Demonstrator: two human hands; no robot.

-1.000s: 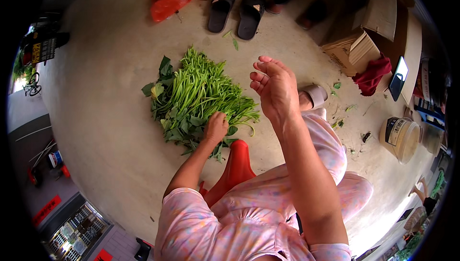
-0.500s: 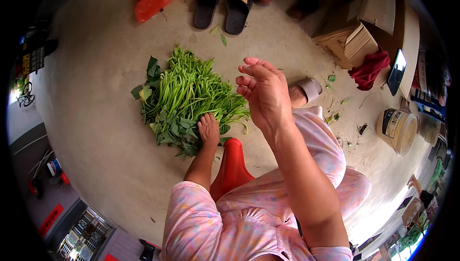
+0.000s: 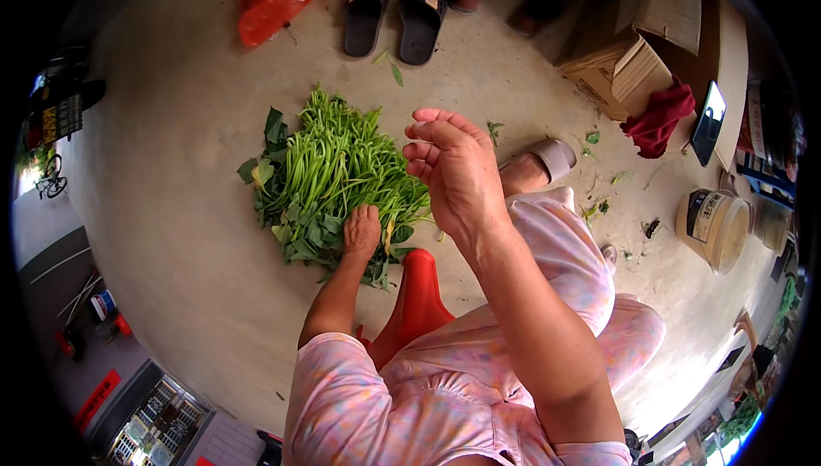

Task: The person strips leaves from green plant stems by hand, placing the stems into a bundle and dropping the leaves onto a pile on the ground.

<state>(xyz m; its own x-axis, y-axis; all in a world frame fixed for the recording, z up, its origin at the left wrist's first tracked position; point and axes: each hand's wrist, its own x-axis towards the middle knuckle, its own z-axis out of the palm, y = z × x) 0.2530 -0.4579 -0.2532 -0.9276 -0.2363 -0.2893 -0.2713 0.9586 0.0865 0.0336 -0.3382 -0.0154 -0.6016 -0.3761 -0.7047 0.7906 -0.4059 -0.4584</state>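
Note:
A heap of leafy greens [image 3: 338,154] with long bright green stems lies on the concrete floor, its dark leaves toward the left and near side. My left hand [image 3: 362,233] is bent down at the heap's near edge, closed on leafy greens; its fingertips are partly hidden among them. A yellowed leaf shows beside that hand. Raised above the floor, just right of the stems, my right hand [image 3: 462,175] has its fingers curled and the thumb lying close to the index finger. Whatever may be between those fingertips is too small to make out.
A red plastic seat front [image 3: 416,295] juts out between my legs. Beyond the heap are black slippers [image 3: 366,17] and a red plastic bag [image 3: 278,4]. An open cardboard box [image 3: 620,73], a dark red cloth [image 3: 658,124], a phone [image 3: 708,124] and a bucket [image 3: 714,231] stand right. Leaf scraps dot the floor.
My right hand has shifted slightly left, toward the stems. The left hand has moved a little left along the heap's near edge, and a yellowed leaf now shows beside it.

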